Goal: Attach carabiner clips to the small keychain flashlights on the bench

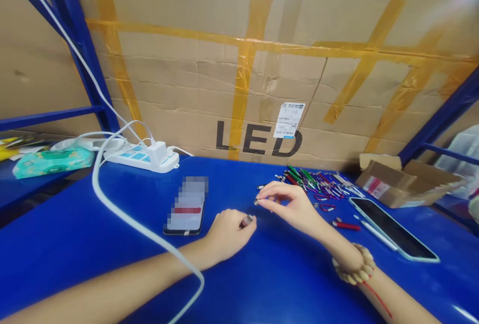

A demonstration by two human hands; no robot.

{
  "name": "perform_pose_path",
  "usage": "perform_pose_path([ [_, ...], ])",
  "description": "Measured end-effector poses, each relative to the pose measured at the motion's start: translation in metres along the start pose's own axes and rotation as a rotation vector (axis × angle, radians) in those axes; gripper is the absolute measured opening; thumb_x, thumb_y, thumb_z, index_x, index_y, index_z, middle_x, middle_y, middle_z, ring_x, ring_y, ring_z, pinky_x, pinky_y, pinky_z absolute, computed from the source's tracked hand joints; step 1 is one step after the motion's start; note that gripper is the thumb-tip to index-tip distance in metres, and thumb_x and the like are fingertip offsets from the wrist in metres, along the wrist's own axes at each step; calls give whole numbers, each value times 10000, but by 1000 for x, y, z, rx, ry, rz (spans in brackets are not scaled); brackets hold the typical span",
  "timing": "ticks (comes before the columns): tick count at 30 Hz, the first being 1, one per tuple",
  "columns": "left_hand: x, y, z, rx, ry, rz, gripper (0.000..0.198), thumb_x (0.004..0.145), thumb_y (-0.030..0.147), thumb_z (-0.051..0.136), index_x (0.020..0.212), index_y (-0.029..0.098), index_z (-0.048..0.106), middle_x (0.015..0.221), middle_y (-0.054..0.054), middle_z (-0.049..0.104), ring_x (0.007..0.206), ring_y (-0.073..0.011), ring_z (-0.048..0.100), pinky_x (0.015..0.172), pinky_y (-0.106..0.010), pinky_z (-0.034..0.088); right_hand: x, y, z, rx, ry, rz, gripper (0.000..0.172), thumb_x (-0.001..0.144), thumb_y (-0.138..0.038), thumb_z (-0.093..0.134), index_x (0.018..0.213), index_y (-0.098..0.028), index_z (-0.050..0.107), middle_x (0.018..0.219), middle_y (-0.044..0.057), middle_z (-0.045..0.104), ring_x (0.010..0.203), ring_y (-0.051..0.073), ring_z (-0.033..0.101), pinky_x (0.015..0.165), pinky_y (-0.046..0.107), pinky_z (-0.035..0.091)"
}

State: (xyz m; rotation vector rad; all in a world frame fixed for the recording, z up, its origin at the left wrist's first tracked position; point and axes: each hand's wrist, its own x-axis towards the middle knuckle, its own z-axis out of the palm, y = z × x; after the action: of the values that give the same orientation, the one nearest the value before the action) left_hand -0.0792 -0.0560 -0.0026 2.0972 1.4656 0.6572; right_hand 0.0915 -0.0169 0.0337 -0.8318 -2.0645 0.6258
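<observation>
My left hand [229, 236] is closed in a fist around a small dark cylinder [246, 222], whose end shows between thumb and forefinger. The rest of the cylinder is hidden in the palm. Just above and to the right, my right hand [294, 207] pinches a tiny shiny metal piece [256, 202] between thumb and fingertips, too small to name. The two hands are apart, over the blue tabletop [262, 284]. Behind my right hand lies a pile of coloured metal tubes and carabiners [322, 183]. A red tube [347, 226] lies near my right forearm.
A phone [186, 209] lies left of my hands; another phone [392, 229] and a white pen [378, 236] lie right. A power strip [140, 158] stands behind, with a white cable [149, 234] crossing my left forearm. Cardboard boxes [407, 184] and a tissue pack [54, 162] flank the table.
</observation>
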Motion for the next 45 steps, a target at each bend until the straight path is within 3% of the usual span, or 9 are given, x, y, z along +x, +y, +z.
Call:
perform_pose_path([
  [7, 6, -1, -3, -122, 41, -108, 364, 754, 263, 408, 446, 174, 235, 496, 49, 164, 492, -78, 168, 505, -253, 143, -3, -2, 7, 54, -67, -1, 155, 760, -320, 652, 719, -178, 700, 757, 42, 669, 652, 116, 577, 548, 225, 433],
  [19, 4, -2, -6, 30, -14, -133, 385, 794, 336, 395, 445, 176, 354, 463, 42, 299, 475, -86, 253, 508, -243, 173, -9, 1, 22, 89, -70, 1, 243, 753, -394, 649, 702, -161, 695, 714, 43, 662, 587, 100, 541, 503, 213, 396],
  [22, 3, -1, -8, 127, -49, -90, 383, 807, 329, 379, 470, 167, 460, 476, 12, 415, 481, -99, 371, 501, -248, 185, -9, 3, 16, -4, -109, -69, 265, 768, -410, 630, 705, -158, 684, 700, 44, 659, 589, 104, 552, 510, 213, 396],
  [27, 1, 4, -9, 343, -119, -64, 362, 826, 327, 368, 650, 183, 651, 671, -64, 650, 641, -179, 589, 540, -255, 299, -12, -2, 0, -353, -310, -317, 224, 874, -310, 511, 782, -163, 654, 735, 42, 647, 651, 110, 572, 598, 219, 396],
  [30, -2, 8, -8, 451, -154, -49, 367, 841, 339, 358, 757, 196, 685, 777, -93, 691, 758, -230, 636, 621, -288, 387, -15, -9, -2, -587, -433, -400, 265, 912, -241, 424, 759, -160, 624, 682, 33, 595, 619, 109, 532, 549, 225, 334],
  [33, -5, 11, -7, 533, -185, -64, 386, 863, 341, 334, 842, 192, 689, 825, -115, 698, 819, -263, 646, 670, -331, 430, -17, -12, 2, -671, -515, -406, 293, 918, -187, 377, 718, -161, 591, 650, 25, 556, 602, 108, 500, 536, 233, 299],
  [38, -8, 15, -5, 598, -191, -78, 417, 889, 270, 274, 901, 181, 681, 864, -136, 696, 827, -279, 652, 682, -365, 450, -19, -5, 12, -493, -542, -310, 308, 919, -213, 378, 692, -152, 575, 661, 30, 564, 610, 107, 505, 578, 217, 341],
  [42, -8, 16, -6, 597, -194, -102, 459, 906, 274, 242, 901, 167, 688, 868, -154, 693, 830, -276, 651, 692, -359, 446, -19, 0, 18, -114, -561, -85, 411, 930, -346, 364, 671, -128, 598, 572, 7, 549, 497, 71, 464, 525, 183, 368],
  [45, -8, 15, -6, 556, -194, -97, 453, 904, 287, 258, 887, 182, 698, 876, -145, 695, 834, -274, 647, 697, -353, 436, -18, 0, 18, 36, -592, 37, 452, 912, -410, 383, 679, -113, 631, 502, -21, 503, 427, 50, 405, 471, 165, 354],
])
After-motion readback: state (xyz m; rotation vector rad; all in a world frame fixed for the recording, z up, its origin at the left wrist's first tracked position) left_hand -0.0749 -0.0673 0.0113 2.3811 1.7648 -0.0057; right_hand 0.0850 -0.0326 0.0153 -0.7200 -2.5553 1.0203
